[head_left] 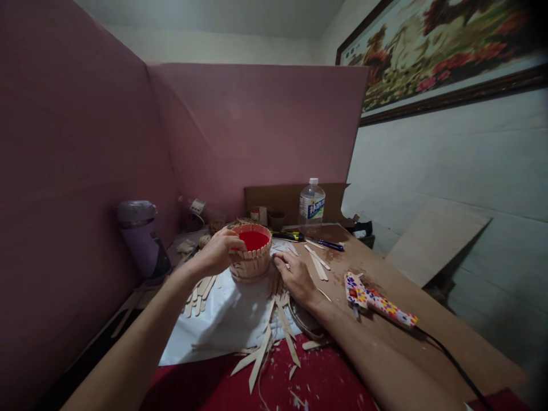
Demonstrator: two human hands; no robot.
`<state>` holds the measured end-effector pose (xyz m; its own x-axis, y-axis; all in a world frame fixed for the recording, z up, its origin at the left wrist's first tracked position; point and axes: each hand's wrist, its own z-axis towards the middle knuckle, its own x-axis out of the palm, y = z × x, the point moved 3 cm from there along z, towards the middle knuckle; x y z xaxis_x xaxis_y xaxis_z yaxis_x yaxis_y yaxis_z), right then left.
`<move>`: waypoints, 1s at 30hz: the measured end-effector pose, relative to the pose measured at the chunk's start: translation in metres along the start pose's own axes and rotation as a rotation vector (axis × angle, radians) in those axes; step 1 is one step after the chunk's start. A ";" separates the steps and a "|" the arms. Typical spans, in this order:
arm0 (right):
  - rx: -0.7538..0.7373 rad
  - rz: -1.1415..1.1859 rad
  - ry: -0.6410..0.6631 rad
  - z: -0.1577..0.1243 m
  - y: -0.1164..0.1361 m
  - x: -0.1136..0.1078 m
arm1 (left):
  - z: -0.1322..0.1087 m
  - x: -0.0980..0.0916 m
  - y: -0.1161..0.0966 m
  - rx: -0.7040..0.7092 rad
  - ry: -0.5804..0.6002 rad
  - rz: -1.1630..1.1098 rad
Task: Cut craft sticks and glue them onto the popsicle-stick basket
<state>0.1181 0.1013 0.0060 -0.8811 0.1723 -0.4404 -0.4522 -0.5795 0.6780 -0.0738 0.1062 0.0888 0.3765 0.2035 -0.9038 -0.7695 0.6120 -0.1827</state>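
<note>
A round bucket-like container (250, 269) made of wooden craft sticks, red inside, stands upright on a white sheet. My left hand (220, 251) grips its left rim, with the fingertips over the edge and partly hidden. Just right of the container is my right hand (295, 277), its fingers curled together; whatever they pinch is too small or hidden to name. Below that hand lie loose craft sticks (282, 319), some cut to points. A round ring-edged object (299, 319) sits partly under my right wrist.
A floral hot glue gun (377, 299) with a black cord lies on the right. Behind are a plastic bottle (312, 202), a utility knife (287, 236) and a dark blue tool (329, 245). More craft sticks (201, 294) lie at left, near a purple tumbler (143, 240).
</note>
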 end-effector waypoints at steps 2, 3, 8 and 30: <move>-0.005 0.002 -0.005 0.000 0.000 0.000 | -0.003 -0.006 0.003 -0.006 0.019 -0.039; -0.008 0.004 -0.008 0.000 0.000 0.000 | -0.004 -0.008 0.002 -0.006 0.028 -0.066; -0.016 0.016 -0.020 0.000 0.001 0.000 | -0.003 -0.005 -0.015 0.010 -0.011 -0.122; 0.019 -0.091 -0.082 0.003 0.000 -0.008 | -0.021 0.012 0.005 -0.034 -0.262 -0.138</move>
<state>0.1241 0.1020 0.0113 -0.8445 0.2882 -0.4513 -0.5323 -0.5437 0.6489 -0.0843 0.0958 0.0684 0.5956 0.3131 -0.7398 -0.7168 0.6229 -0.3135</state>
